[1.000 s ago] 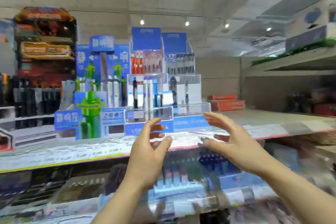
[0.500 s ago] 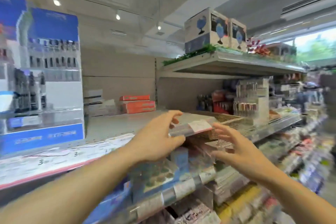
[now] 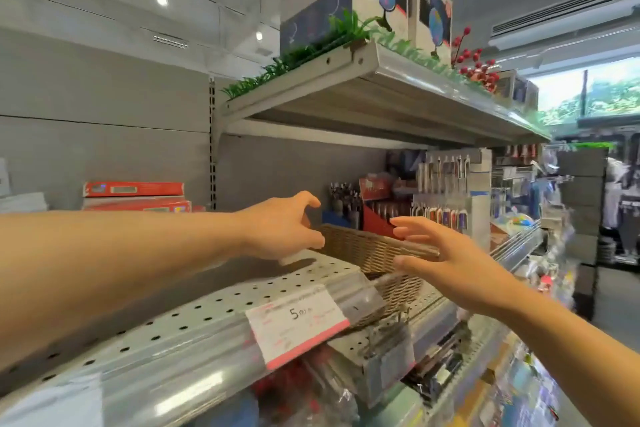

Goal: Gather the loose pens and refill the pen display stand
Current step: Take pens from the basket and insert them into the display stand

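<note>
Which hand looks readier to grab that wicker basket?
Probably the left hand: its fingers reach the near corner of the basket. The right hand is open in front of the rim, apparently not gripping.

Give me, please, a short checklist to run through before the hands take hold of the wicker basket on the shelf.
1. Left hand free: ok, fingers loosely spread, holding nothing.
2. Right hand free: ok, fingers spread, holding nothing.
3. Hands flank the wicker basket: ok, one near each end of its rim.
4. Firm grip on the basket: not ok, neither hand curls round the rim.
5. Loose pens inside the basket: cannot tell, its inside is hidden.
6. Basket seated on the perforated shelf: ok, though its front corner reaches the edge.
</note>
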A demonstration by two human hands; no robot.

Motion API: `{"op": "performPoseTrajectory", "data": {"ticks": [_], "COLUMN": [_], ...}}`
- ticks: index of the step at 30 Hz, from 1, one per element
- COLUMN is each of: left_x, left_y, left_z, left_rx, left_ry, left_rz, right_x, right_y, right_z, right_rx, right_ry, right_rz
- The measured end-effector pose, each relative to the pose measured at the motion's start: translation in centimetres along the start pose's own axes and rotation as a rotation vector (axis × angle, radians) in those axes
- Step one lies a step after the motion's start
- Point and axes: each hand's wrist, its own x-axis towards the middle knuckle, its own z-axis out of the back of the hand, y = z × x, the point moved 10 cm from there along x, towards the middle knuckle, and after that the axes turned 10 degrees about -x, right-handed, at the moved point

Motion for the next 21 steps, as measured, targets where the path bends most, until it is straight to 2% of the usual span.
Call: {"op": "performPoseTrajectory", "data": {"ticks": [4, 7, 13, 15, 19, 21], "left_x": [5.7, 8.3, 12.0, 12.9, 13.5, 14.3], "left_y": [1.3, 3.3, 5.1, 6.7, 9.7, 9.7], "left_z": [-2.3, -3.5, -4.6, -6.2, -11.3, -13.2], "left_rx": [-0.006, -0.011, 0.136, 0.26, 0.574, 0.522], "left_ry": [-0.009, -0.019, -0.048, 0.093, 0.521, 0.607], "left_rz": [0.029, 0.081, 0.066, 0.178, 0.387, 0.426], "right_x": [4.7, 8.8, 15.4, 17.0, 19.8, 20.8], "right_y": [-2.9, -4.5, -7.3, -7.8, -8.3, -7.9], "right_z": [-0.1, -1.2, -7.8, -9.0, -10.9, -12.4], "right_rx": [-0.035, -0.061, -0.115, -0.151, -0.183, -0.152], "right_ry": [-0.038, 0.022, 0.531, 0.613, 0.662, 0.711], "right_rz": [0.062, 0.132, 0.286, 0.357, 0.502, 0.557]}}
